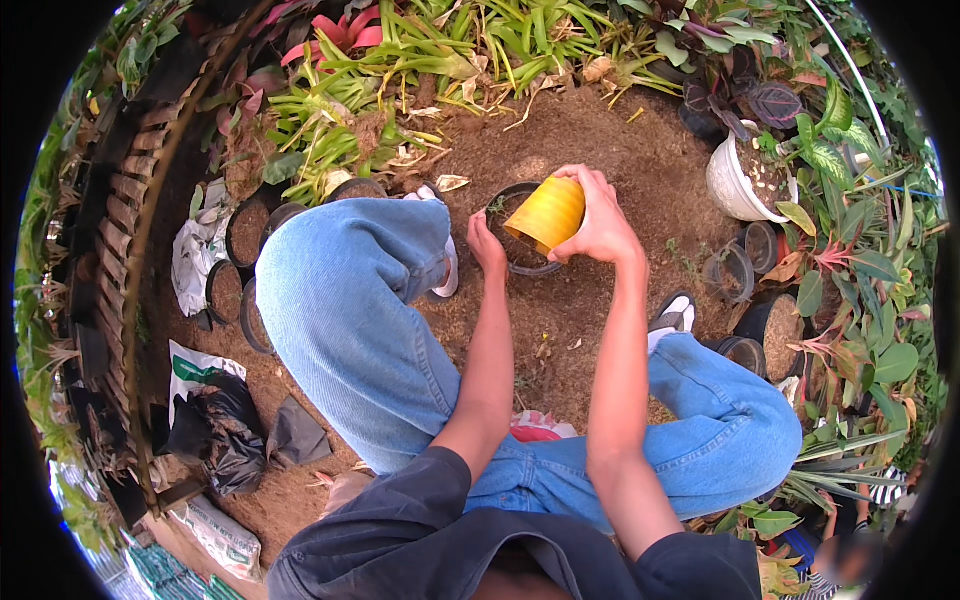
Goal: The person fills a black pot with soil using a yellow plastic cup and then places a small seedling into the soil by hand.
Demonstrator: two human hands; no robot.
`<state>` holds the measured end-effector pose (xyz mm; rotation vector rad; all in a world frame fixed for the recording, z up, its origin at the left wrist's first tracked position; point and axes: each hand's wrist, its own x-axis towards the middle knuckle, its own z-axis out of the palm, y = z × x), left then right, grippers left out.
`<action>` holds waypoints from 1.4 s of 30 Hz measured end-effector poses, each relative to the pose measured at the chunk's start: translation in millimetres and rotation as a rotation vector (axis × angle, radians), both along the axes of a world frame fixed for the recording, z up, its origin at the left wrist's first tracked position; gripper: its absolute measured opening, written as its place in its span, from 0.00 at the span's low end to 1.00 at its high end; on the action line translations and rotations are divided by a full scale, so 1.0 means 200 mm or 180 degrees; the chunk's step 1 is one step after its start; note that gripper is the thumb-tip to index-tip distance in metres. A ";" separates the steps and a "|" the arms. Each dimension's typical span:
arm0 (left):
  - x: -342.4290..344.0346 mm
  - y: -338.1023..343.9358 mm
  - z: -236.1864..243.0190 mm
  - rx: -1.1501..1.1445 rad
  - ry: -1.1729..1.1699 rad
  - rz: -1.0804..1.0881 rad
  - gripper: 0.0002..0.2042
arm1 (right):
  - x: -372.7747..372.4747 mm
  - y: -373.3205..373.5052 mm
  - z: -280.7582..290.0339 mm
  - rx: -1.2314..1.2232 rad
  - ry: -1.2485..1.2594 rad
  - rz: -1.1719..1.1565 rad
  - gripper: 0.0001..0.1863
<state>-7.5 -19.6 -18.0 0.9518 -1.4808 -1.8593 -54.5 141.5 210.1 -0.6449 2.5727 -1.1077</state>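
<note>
Crumbly brown soil (575, 330) spreads around the hands, which are well apart. The right hand (602, 220) clamps a tilted pot (550, 213), bright yellow, ribbed and round-walled, its mouth facing down toward the left hand (487, 245). That one curves, unclenched, by the rim of a round black pot (537, 270); whether it touches, I can't tell. The yellow one hides much of the black pot's inside. Beyond the right hand, a smooth white pot (727, 187) holds pale, lumpy matter.

Brown soil ground (555, 345), round black pot (530, 270), white pot (727, 185) (tilted), black plastic bag (230, 430), pale leaf (452, 183)
</note>
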 end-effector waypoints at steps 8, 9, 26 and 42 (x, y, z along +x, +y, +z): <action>0.00 -0.02 -0.01 0.0312 0.0060 -0.0080 0.17 | 0.05 -0.12 0.00 0.0382 0.0469 0.0156 0.54; 0.00 -0.02 0.00 0.0400 0.0098 -0.0111 0.17 | 0.08 -0.12 -0.02 0.0390 0.0523 0.0104 0.55; -0.01 -0.01 -0.01 0.0734 0.0209 -0.0088 0.18 | 0.41 -0.21 -0.06 0.0841 0.1585 -0.0100 0.51; 0.01 -0.02 0.02 0.0591 0.0081 0.0006 0.19 | 0.23 0.09 -0.04 -0.0280 0.2909 -0.2200 0.50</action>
